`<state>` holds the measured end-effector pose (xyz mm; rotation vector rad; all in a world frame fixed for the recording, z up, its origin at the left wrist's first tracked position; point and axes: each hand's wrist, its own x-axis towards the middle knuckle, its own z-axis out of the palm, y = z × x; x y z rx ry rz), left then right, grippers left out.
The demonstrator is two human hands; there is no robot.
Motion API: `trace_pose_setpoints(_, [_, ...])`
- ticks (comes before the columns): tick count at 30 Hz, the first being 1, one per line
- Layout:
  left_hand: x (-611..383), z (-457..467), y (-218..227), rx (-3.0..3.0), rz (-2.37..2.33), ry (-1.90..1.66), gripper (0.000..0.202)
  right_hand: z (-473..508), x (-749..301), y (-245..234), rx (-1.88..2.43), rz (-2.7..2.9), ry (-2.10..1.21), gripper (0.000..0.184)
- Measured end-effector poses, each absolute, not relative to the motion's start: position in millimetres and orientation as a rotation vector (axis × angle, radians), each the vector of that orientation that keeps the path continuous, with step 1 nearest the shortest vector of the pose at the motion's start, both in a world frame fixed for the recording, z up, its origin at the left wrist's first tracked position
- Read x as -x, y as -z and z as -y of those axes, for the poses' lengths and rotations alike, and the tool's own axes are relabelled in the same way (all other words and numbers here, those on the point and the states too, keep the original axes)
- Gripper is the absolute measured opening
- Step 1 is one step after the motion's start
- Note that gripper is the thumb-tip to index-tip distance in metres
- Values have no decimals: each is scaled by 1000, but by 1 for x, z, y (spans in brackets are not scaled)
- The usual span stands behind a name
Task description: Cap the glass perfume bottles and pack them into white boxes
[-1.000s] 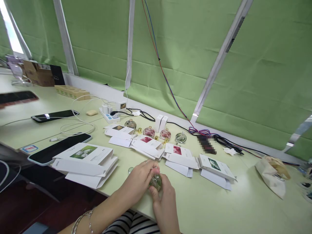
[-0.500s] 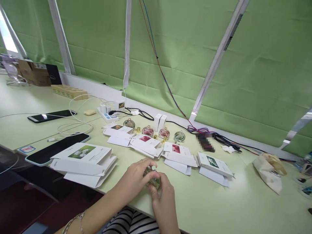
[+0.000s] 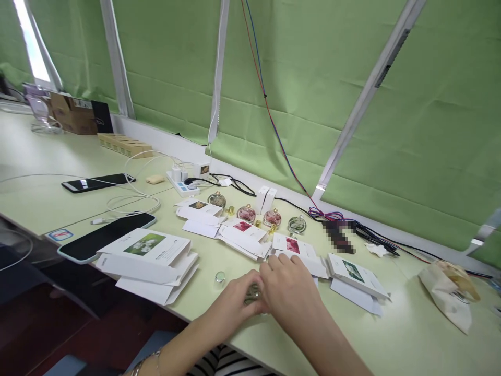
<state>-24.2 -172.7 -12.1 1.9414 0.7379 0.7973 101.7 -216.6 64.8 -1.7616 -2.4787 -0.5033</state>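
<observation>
Bottle [image 3: 252, 296] sits gripped in left hand [image 3: 231, 303]; right hand [image 3: 291, 287] covers it, grip unclear; cap [image 3: 220, 277] lies just left.

Small glass bottle [image 3: 251, 296] gripped in left hand [image 3: 234, 298], right hand [image 3: 291, 290] laid over it, round cap [image 3: 219, 276] just beside, green table [image 3: 352, 334]

Pale green desk [image 3: 391, 334] before me, set against wall of green blinds [image 3: 313, 78]. White frame bars [image 3: 117, 57] slant between blinds. Daylight through gap [image 3: 31, 47] far left. Dark reddish floor [image 3: 78, 334] below desk edge.
</observation>
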Motion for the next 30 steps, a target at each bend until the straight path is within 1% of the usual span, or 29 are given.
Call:
trace_pose_setpoints(1, [24, 173, 12, -1942, -744, -779, 13, 212, -100, -71, 1747, 2635, 578, 11])
trace_pose_setpoints(3, [25, 173, 12, -1964, -780, -735, 15, 204, -99, -77, 1688, 2854, 625, 13])
trace_pose_setpoints(6, [26, 173, 11, -1999, -816, -667, 19, 198, -102, -78, 1618, 3001, 555, 14])
trace_pose_setpoints(10, [27, 173, 13, -1997, -781, -613, 20, 193, -111, -77, 1487, 3082, 453, 23])
trace_pose_setpoints(13, [27, 171, 14, -2023, -763, -607, 20, 192, -114, -86, 1427, 3099, 377, 25])
trace_pose_setpoints(17, [28, 171, 13, -2071, -786, -585, 24, 190, -113, -128, 1331, 3071, 260, 30])
trace_pose_setpoints(18, [29, 172, 12, -2076, -794, -573, 25, 188, -113, -143, 1290, 3060, 220, 28])
trace_pose_setpoints(21, [31, 174, 11, -2075, -812, -575, 27, 188, -116, -182, 1371, 2959, 384, 28])
trace_pose_setpoints(23, [31, 176, 12, -2079, -822, -605, 28, 192, -121, -193, 1431, 2868, 477, 31])
trace_pose_setpoints(26, [30, 179, 14, -2155, -825, -636, 36, 204, -132, -184, 1500, 2725, 551, 26])
trace_pose_setpoints(29, [33, 184, 8, -2348, -802, -693, 57, 214, -145, -155, 1621, 2605, 526, 20])
trace_pose_setpoints(30, [37, 184, 5, -2425, -787, -715, 60, 217, -149, -144, 1658, 2575, 501, 20])
